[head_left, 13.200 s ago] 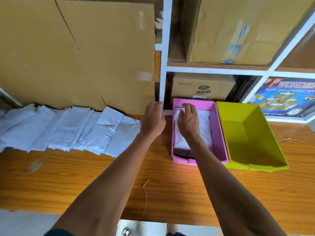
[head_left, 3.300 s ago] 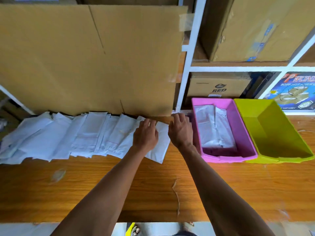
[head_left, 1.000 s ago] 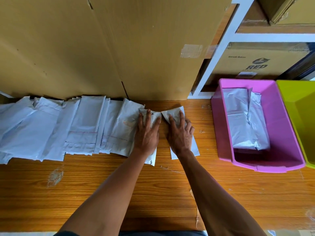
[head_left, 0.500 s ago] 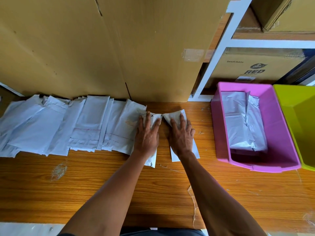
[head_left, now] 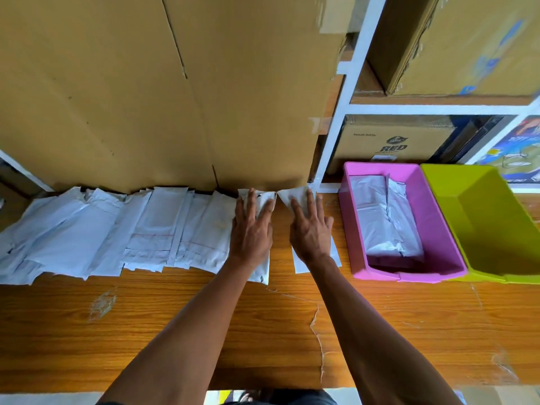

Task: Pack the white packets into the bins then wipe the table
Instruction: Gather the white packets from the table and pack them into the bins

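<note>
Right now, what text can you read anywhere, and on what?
"RED": cardboard box on the lower shelf, behind the pink bin.
Logo and small lines above and below "RED": too small to read.
Blue poster at far right: print blurred, unreadable.
Packets: no readable text.

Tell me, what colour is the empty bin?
Yellow-green bin, seen in the head view.

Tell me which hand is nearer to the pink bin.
Right. The right hand lies flat on a white packet just left of the pink bin. The left hand presses another packet farther left, beyond the right hand.
</note>
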The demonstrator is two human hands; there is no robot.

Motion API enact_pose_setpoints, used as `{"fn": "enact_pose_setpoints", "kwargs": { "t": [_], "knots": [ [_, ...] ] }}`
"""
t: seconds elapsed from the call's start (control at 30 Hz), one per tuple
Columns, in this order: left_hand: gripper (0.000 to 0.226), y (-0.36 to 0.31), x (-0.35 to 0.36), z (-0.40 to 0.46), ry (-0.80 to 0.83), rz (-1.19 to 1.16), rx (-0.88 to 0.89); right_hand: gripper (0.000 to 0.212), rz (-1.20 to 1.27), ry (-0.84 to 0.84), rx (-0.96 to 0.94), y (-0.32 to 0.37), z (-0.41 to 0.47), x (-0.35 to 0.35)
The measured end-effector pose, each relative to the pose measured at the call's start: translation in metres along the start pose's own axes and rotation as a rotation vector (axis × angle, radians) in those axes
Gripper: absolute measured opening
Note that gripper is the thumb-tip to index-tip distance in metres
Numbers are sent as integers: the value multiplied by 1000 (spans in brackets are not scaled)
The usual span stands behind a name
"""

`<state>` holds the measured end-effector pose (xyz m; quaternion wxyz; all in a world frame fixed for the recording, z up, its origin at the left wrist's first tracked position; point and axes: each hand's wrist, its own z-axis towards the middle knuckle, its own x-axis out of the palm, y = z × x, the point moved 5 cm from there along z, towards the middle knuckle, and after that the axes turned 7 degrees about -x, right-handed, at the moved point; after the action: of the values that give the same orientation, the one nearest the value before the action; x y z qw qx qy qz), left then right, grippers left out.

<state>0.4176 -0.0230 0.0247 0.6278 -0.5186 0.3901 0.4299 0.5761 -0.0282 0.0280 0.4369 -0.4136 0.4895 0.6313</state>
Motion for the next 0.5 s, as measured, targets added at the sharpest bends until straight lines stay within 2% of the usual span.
{"fn": "enact_pose_setpoints", "kwargs": {
  "t": [0.3,0.5],
  "knots": [
    [59,-37,-50,-36,-83,-54,32,63,-51,-91,-44,11,-40,-67],
    [56,-78,-77,-53,-139,-60,75,59,-52,-157,-15,-6,-63,-106]
  ]
}}
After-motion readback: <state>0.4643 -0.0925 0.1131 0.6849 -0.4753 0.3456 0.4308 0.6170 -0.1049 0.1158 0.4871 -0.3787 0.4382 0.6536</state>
